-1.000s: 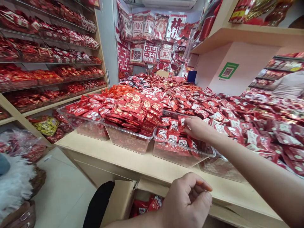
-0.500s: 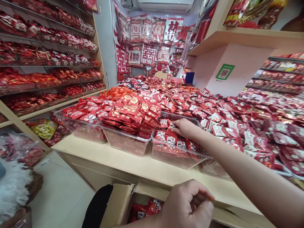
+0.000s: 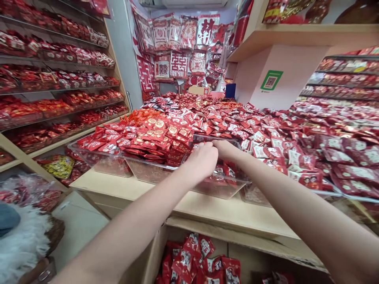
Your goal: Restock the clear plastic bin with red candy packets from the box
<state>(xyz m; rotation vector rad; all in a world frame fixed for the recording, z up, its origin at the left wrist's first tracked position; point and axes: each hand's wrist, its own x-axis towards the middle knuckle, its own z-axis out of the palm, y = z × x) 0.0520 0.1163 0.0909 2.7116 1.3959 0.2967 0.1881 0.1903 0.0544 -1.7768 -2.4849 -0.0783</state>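
Note:
Both of my hands are together over a clear plastic bin [image 3: 220,189] of small red printed packets [image 3: 229,172] on the wooden counter. My left hand [image 3: 204,158] is at the bin's middle with its knuckles bent and fingers curled; whatever it holds is hidden under it. Beside it, my right hand [image 3: 224,150] reaches in from the right, its fingertips covered by the left hand. Below the counter, an open cardboard box [image 3: 155,252] contains more red packets [image 3: 189,258] of a similar look.
More clear bins [image 3: 148,172] heaped with red packets stand left and right on the counter [image 3: 160,197]. Shelves [image 3: 56,63] of packets line the left wall. An overhanging wooden shelf [image 3: 284,37] is at the upper right. White fluffy material [image 3: 26,232] is at lower left.
My left hand has moved from above the box up to the bin and joined my right hand there. The view has shifted, and more of the box's contents show.

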